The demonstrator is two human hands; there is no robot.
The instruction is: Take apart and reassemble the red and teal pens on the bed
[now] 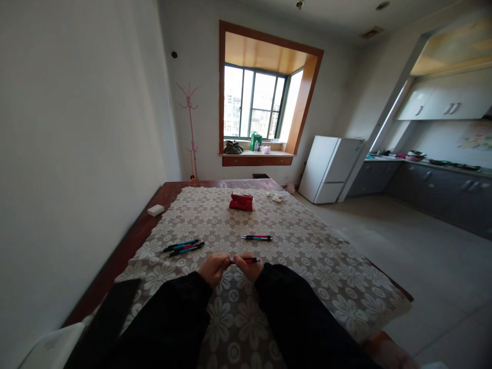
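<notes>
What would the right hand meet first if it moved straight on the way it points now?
The right hand would probably meet the left hand first, close beside it; exact depth is unclear.

No readable text, labels, numbers or signs

Free room: right side of the grey-and-white floral lace tablecloth (326, 266), passable from the right sleeve (295, 297) to the table edge; one lane of cloth running forward between the two pen groups, as far as the pouch.

Obstacles: left hand (214, 269) and right hand (249, 265), close together at a slim red-and-black pen (249, 261), blocking the near middle; cluster of slim blue, red and black pens (184, 249), forward left; slim multicoloured pens (257, 238), just beyond the right hand; glossy red pouch (241, 202), far middle; plain white wall (96, 128), bounding the left.
</notes>
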